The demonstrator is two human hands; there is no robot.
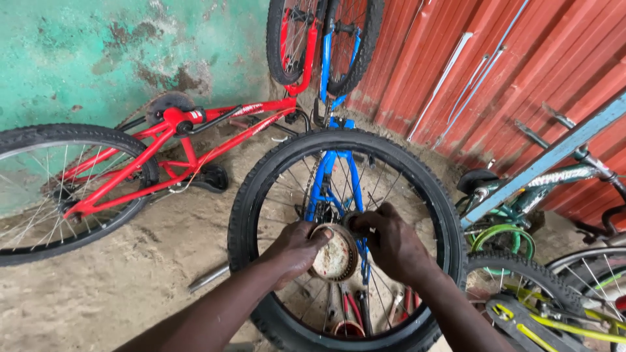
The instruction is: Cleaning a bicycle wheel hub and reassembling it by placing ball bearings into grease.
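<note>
A black-tyred bicycle wheel [257, 182] stands upright in front of me, belonging to an upturned blue bicycle [329, 176]. At its hub sits a round, rusty pale disc [334, 255]. My left hand [295, 251] grips the disc's left rim. My right hand [390, 241] is closed on the hub part just right of the disc, fingers wrapped around it. Thin spokes fan out around both hands.
A red bicycle [182, 140] lies upside down on the sandy ground at left, against a green wall. A metal rod [208, 278] lies on the sand. Green and yellow bicycles [521, 228] crowd the right, by a red corrugated wall [521, 65]. Red-handled tools [352, 309] lie below the wheel.
</note>
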